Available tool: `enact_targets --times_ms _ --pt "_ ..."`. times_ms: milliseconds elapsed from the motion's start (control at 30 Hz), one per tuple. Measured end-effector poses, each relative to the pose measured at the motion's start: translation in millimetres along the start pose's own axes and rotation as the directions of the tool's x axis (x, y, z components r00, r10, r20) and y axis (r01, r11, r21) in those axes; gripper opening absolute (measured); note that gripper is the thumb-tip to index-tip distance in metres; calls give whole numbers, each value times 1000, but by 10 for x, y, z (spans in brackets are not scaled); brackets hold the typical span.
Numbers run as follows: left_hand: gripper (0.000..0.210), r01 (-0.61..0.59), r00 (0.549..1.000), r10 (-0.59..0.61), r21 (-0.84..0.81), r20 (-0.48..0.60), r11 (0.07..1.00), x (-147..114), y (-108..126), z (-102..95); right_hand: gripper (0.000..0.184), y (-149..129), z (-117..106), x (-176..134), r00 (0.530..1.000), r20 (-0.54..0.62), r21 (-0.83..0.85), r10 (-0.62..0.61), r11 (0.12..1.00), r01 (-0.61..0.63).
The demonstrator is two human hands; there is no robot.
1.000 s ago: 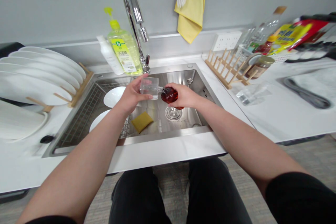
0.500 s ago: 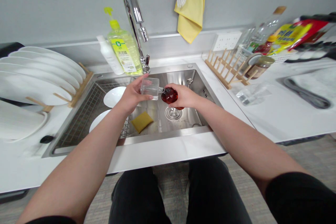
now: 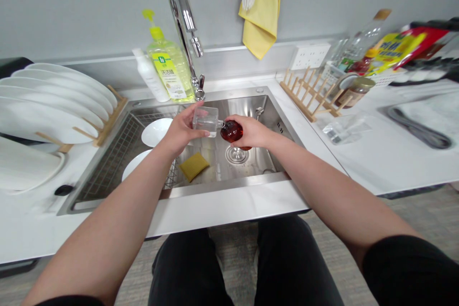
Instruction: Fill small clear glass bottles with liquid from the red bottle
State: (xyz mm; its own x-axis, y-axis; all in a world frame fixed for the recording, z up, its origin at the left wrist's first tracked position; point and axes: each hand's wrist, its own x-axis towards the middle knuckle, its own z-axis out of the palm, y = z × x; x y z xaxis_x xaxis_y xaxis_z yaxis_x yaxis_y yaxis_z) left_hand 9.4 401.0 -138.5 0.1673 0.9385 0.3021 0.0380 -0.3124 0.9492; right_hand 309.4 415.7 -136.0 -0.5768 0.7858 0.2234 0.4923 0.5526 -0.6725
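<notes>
My left hand (image 3: 184, 126) is closed around a clear square bottle (image 3: 211, 123), tipped on its side with its neck pointing right. Opposite it, my right hand (image 3: 247, 131) grips a bottle of dark red liquid (image 3: 231, 130), its mouth turned left. The two necks meet or nearly meet over the sink (image 3: 229, 165); whether they touch I cannot tell. A little clear liquid seems to lie in the lower side of the clear bottle. Below and left of the bottles, a yellow sponge (image 3: 194, 167) rests in the basin, and the drain (image 3: 237, 154) lies under my right hand.
White bowls (image 3: 156, 132) sit in a wire rack in the sink's left part. Behind stand a faucet (image 3: 184, 19) and a dish soap bottle (image 3: 168, 69). Plates (image 3: 53, 100) fill a wooden rack at left. At right are another wooden rack (image 3: 310, 95) and a jar (image 3: 355, 91).
Almost nothing differs. The clear bottle has shifted very slightly to the right; both hands keep their hold.
</notes>
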Motion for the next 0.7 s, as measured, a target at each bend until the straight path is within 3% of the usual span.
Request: enact_targets --times_ms 700 --pt "110 -25 1000 25 28 4 999 6 -6 4 81 2 -1 -3 1000 7 1 -16 1000 16"
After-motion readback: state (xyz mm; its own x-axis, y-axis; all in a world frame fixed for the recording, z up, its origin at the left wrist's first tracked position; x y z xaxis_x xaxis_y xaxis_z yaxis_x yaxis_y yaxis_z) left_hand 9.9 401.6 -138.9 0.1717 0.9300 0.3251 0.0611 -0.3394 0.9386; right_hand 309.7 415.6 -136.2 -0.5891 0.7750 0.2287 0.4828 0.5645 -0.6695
